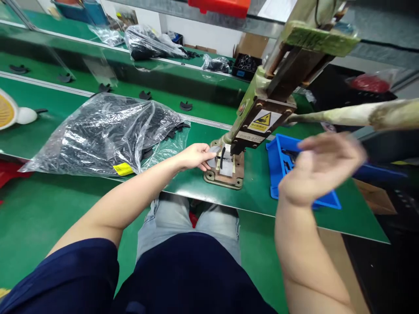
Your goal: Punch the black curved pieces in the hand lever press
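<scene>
My left hand (197, 157) is at the base of a green hand press (240, 172), its thumb and fingers pinched on a small black curved part (223, 158). That part lies over a light grey block on the press base, under the ram (250, 122); the fingers hide some of its near end. To the right, my right hand (322, 165) is raised above a blue bin (274, 168), just below the press lever (353, 115). Motion smears its fingers, and a gap shows between it and the lever.
A large clear bag (108, 131) of black parts lies left of the press. Several black curved parts (186, 106) sit in a spaced row on the green strip behind. A yellow-and-white fan (13, 111) stands far left. Dark small parts fill some of the blue bin.
</scene>
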The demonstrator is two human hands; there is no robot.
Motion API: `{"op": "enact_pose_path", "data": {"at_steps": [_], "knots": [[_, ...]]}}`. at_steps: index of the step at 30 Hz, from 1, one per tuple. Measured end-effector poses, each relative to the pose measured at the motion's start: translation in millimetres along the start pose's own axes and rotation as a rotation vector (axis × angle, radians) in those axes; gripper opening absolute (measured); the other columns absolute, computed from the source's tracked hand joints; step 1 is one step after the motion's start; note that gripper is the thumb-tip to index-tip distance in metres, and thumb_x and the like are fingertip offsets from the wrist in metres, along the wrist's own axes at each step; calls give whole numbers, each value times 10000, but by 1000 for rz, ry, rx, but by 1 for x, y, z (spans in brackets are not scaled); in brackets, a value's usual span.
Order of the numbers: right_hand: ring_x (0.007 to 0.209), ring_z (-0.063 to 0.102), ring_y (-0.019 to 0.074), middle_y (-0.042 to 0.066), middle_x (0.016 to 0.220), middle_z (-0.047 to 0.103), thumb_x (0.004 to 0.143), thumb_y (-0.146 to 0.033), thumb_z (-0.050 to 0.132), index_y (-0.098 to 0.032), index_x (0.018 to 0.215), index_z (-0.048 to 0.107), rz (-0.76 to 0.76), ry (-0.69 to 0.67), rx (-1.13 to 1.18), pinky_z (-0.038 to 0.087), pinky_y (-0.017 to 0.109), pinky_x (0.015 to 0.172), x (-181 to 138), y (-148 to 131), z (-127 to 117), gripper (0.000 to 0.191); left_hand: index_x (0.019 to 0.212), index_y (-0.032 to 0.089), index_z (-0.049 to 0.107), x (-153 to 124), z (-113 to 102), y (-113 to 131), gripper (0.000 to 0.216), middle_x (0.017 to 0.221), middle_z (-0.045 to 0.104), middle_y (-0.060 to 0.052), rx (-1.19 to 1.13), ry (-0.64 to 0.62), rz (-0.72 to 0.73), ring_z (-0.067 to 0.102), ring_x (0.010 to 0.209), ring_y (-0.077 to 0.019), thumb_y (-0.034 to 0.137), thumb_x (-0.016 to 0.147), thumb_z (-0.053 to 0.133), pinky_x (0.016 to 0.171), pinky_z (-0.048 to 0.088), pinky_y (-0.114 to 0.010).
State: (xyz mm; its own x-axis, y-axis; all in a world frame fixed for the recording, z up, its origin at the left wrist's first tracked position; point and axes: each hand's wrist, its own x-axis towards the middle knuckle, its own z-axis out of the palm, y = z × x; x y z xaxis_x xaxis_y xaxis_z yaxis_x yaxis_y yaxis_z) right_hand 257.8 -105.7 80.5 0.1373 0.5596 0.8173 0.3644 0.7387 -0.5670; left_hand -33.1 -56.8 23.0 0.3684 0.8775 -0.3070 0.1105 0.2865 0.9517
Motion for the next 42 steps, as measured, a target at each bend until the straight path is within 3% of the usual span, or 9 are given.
{"op": "enact_pose_path", "data": {"at_steps": [1, 3, 6, 11, 23, 29, 32, 36, 42], "knots": [[1153, 688, 159, 58, 1229, 650, 1014, -325, 644, -308, 1305, 570, 98, 1, 22, 556, 357, 1037, -20, 3, 12, 301, 818, 190, 497, -11, -2, 4, 463, 670, 739, -39, -1, -10, 20, 759, 586, -160, 470, 897, 856, 524, 582, -196], [919, 740, 171, 60, 1021, 740, 957, -334, 725, -242, 1156, 666, 229, -184, 57, 633, 353, 862, -60, 8, 38, 226, 810, 190, 501, -31, -3, 11, 464, 681, 748, -44, -3, -34, 56, 749, 571, -162, 479, 891, 856, 522, 592, -217], [861, 767, 187, 60, 1010, 788, 916, -428, 771, -243, 1146, 691, 317, -332, 112, 671, 351, 770, -102, 11, 71, 306, 792, 190, 508, -53, 4, 19, 447, 692, 752, -33, 7, -71, 88, 737, 562, -150, 465, 899, 843, 526, 600, -226], [799, 732, 176, 53, 949, 760, 945, -495, 715, -233, 1006, 675, 383, -288, 135, 649, 329, 712, -120, 7, 96, 272, 760, 188, 524, -70, 17, 20, 411, 692, 746, -28, 71, -75, 99, 719, 547, -137, 406, 904, 841, 527, 604, -233], [742, 675, 166, 41, 900, 716, 1010, -454, 587, -248, 1040, 645, 335, -302, 50, 584, 321, 650, -127, -10, 93, 216, 754, 177, 584, -71, 14, 37, 396, 650, 741, -54, 71, -183, -71, 728, 544, -169, 429, 869, 867, 524, 589, -242], [903, 738, 207, 59, 993, 778, 999, -402, 628, -252, 1064, 711, 213, -451, -48, 610, 388, 849, -108, -10, 81, 183, 788, 194, 576, -65, 1, 31, 414, 678, 725, -46, 226, -104, -21, 722, 603, -178, 504, 870, 838, 564, 577, -265], [912, 734, 208, 62, 998, 784, 1013, -388, 607, -258, 1061, 721, 152, -488, -87, 605, 392, 859, -103, -10, 77, 180, 866, 204, 592, -69, -1, 27, 376, 771, 710, -33, 350, 24, 103, 694, 671, -169, 515, 892, 800, 622, 563, -282], [896, 715, 211, 72, 969, 772, 1025, -373, 574, -252, 1041, 715, 87, -502, -129, 603, 407, 852, -102, -9, 77, 186, 914, 221, 657, -79, 8, 25, 285, 912, 642, -21, 668, 301, 474, 620, 832, -175, 459, 872, 810, 764, 520, -298], [944, 716, 230, 88, 1022, 776, 1007, -363, 587, -264, 1055, 725, 23, -526, -155, 607, 444, 898, -105, -7, 77, 176, 693, 208, 575, -73, 16, 18, 352, 803, 511, 3, 725, 178, 499, 514, 727, -155, 427, 936, 705, 692, 425, -289]]}}
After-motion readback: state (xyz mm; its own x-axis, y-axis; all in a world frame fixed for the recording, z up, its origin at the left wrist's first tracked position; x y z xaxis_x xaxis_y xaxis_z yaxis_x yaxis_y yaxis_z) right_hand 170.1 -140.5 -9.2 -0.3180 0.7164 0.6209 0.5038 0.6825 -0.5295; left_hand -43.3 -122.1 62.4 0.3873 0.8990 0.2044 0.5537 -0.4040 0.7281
